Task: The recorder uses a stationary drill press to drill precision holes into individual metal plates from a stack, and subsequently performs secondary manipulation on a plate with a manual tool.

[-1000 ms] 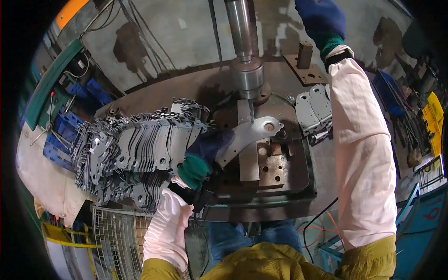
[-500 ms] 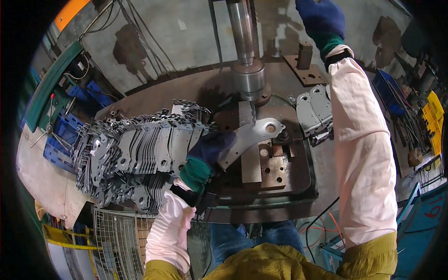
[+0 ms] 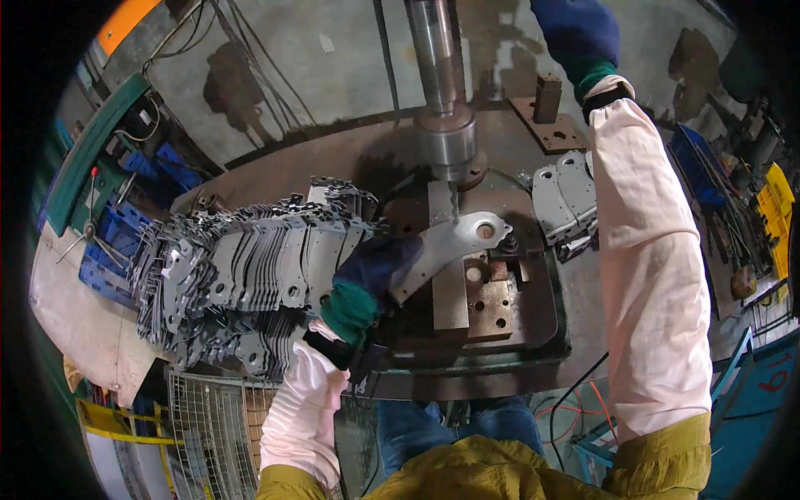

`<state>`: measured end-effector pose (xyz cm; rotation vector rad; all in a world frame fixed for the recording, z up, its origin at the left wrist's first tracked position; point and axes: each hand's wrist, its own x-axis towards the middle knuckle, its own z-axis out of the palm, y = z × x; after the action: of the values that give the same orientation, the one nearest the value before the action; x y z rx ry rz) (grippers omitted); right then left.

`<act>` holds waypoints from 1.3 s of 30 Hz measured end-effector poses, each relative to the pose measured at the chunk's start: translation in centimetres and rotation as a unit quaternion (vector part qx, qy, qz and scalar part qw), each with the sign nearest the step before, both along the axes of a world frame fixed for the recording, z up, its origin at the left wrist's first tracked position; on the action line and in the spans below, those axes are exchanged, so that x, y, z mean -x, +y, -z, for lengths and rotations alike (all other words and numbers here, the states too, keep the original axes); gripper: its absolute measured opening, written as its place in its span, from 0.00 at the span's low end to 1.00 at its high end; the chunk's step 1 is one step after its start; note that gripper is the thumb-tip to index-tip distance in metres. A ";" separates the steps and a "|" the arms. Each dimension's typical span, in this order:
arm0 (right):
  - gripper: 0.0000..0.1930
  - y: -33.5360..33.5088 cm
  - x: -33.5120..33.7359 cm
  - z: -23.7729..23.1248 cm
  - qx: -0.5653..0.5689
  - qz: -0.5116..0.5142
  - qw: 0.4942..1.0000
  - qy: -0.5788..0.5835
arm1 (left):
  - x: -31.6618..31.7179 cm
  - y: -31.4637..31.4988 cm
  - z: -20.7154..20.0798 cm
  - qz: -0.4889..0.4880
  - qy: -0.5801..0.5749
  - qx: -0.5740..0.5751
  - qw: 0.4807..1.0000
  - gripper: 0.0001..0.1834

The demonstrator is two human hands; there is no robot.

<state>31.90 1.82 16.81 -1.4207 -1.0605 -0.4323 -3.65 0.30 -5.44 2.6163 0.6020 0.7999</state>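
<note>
My left hand (image 3: 377, 268), in a dark blue glove with a green cuff, is closed on the near left end of a flat grey metal bracket (image 3: 446, 245). The bracket's wider end has a large round hole and lies over a metal block fixture (image 3: 451, 302). Above it stands the steel spindle (image 3: 447, 137) of a drill press, with a drill bit (image 3: 455, 203) reaching down to the bracket. High at the top right, my gloved right hand (image 3: 579, 32) is raised; its fingers are hidden and cut off by the picture's edge, so its grip cannot be made out.
Stacked grey brackets (image 3: 275, 262) crowd the table left of my hand. More brackets (image 3: 563, 196) lie to the right, close to my right forearm. A steel base with an upright block (image 3: 546, 121) sits at the back. Blue bins (image 3: 112, 242) and a wire basket (image 3: 204, 417) stand at the left.
The whole view has shifted very slightly. Both hands and the bracket keep their places.
</note>
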 end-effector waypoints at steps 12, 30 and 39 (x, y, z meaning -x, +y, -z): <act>0.23 0.3 -0.1 -0.2 0.006 0.021 1.000 -0.011 | 0.1 0.0 0.1 0.000 0.043 -0.106 0.993 0.21; 0.30 0.5 -0.7 0.1 0.021 0.053 0.998 -0.041 | 1.1 0.6 0.2 -0.021 0.087 0.088 0.992 0.40; 0.32 -0.8 0.8 -0.8 0.084 0.061 0.995 0.003 | -0.3 -1.0 1.8 0.007 -0.121 0.114 0.986 0.20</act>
<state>31.12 1.03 17.58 -1.6417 -1.0276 -0.4336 -3.37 -0.74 -7.19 2.2720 0.5668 0.9664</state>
